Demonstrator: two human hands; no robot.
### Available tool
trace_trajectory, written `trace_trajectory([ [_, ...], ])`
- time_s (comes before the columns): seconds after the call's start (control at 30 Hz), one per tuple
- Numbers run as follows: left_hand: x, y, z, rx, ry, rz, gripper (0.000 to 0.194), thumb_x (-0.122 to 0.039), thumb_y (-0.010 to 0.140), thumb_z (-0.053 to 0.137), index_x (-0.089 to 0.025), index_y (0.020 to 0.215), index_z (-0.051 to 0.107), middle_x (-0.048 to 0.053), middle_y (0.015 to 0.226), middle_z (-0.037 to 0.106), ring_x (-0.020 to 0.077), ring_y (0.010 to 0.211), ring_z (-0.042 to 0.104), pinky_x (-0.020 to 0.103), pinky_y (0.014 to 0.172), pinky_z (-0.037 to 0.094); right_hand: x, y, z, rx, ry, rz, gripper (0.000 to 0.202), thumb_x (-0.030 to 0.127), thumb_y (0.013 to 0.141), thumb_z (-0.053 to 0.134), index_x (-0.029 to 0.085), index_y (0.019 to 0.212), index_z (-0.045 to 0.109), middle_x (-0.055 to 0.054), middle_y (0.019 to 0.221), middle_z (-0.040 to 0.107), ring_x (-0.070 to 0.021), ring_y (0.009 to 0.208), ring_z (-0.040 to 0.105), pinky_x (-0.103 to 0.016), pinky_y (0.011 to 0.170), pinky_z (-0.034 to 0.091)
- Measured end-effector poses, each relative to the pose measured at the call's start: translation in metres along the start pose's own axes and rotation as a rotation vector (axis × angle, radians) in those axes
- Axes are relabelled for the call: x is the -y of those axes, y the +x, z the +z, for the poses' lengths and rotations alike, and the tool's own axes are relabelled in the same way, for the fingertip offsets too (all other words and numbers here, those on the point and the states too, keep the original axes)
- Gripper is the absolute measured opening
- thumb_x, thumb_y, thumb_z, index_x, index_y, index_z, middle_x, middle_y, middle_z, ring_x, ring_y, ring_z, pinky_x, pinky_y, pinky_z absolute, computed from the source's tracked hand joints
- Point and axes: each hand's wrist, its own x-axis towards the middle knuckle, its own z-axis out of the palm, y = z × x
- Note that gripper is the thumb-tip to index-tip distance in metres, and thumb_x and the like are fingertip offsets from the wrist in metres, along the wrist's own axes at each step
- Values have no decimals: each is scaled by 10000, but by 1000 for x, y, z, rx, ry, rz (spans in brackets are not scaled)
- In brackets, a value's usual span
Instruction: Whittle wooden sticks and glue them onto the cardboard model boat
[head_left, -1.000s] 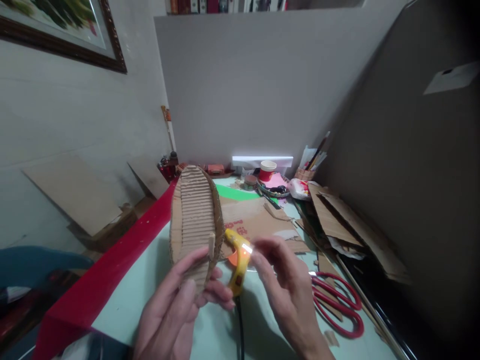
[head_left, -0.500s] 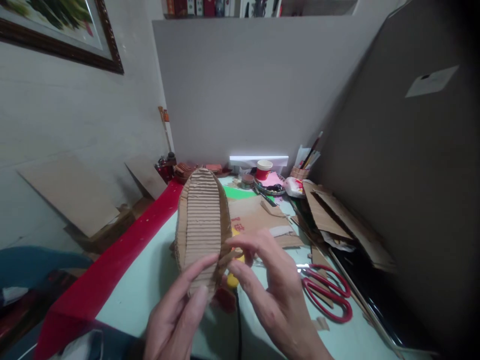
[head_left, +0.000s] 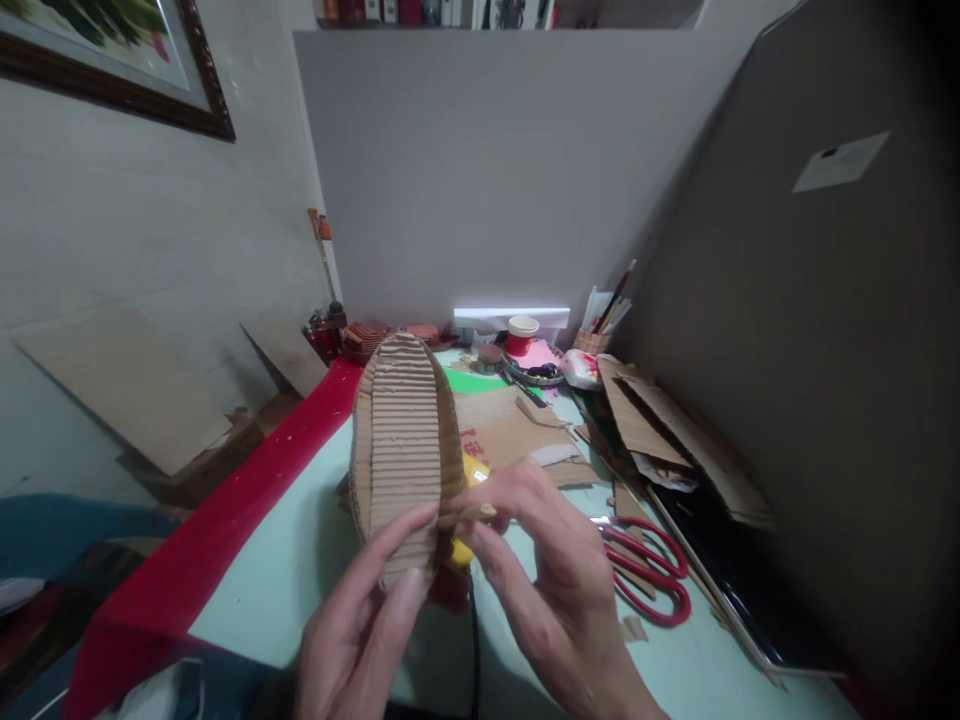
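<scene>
One ribbed, oval cardboard form [head_left: 405,430] in left hand [head_left: 352,625]

I counted one ribbed cardboard shell [head_left: 405,430], with one left hand [head_left: 356,625] at its lower end and one right hand [head_left: 551,570] and one small cardboard strip [head_left: 482,512] at its right edge. One yellow tool [head_left: 474,468] showed behind the shell. Right of it lay one pair of scissors [head_left: 649,568]; beyond it stood one red cup [head_left: 519,342]; left of it leaned two boards [head_left: 124,390].
</scene>
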Motion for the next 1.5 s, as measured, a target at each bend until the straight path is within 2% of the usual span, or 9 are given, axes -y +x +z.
trace_trajectory([
  [0.2,1,-4,8,-13,-63,13,405,-455,784,756,-320,1166,747,-5,1246,734,246,1240,613,233,1016,490,0,0,1,-2,-15,4,122,106,962,545,180,928,636,-15,870,636,-143,817,561,-289,778,447],
  [0.3,-2,-2,14,-24,-146,90,515,-382,820,740,-404,1322,629,-76,1388,645,196,1378,488,170,1032,449,-2,4,2,24,-28,23,110,128,973,545,174,932,637,-18,863,633,-147,818,565,-294,801,446],
  [0.4,-8,6,10,-21,-157,119,684,-351,832,730,-432,1457,464,-56,1399,635,218,1353,515,164,923,520,-4,13,5,76,-15,28,108,149,981,546,176,951,645,-29,893,644,-160,850,579,-300,807,454],
  [0.6,-22,30,-25,-32,-139,182,796,-299,768,784,-400,1476,434,16,1404,617,286,1106,668,262,706,614,-11,42,19,239,65,33,188,204,968,603,181,1154,610,-29,991,675,-153,879,619,-286,820,490],
  [0.73,-24,42,-56,-30,-85,198,825,-286,806,736,-384,1525,343,38,1076,750,258,737,730,334,625,608,-24,49,21,279,-33,43,177,194,978,579,191,1154,602,-29,1046,670,-141,885,625,-281,837,481],
  [0.97,-15,46,-95,-111,-23,150,851,-332,793,747,-346,1532,326,38,1042,763,239,724,725,299,613,600,-47,42,27,543,-319,158,97,141,985,509,186,954,589,-49,945,637,-173,822,605,-277,687,448],
  [1.13,-12,44,-104,-106,-44,134,924,-334,783,746,-258,1564,257,55,871,786,253,685,714,307,577,593,-51,41,40,579,-413,197,109,120,966,521,159,1051,574,-100,1029,611,-230,916,592,-342,764,475],
  [1.3,-14,41,-110,-125,-49,128,916,-313,762,743,-187,1549,291,86,835,770,241,615,687,308,522,573,-49,44,43,573,-463,196,370,294,956,611,139,1281,527,-160,1224,565,-326,1125,502,-506,946,442],
  [1.5,-12,40,-115,-107,-55,86,893,-340,781,721,-218,1548,280,84,828,753,241,616,674,318,521,560,-43,43,60,687,-512,151,860,459,817,773,156,1500,347,-161,1414,492,-353,1220,475,-527,1036,425],
])
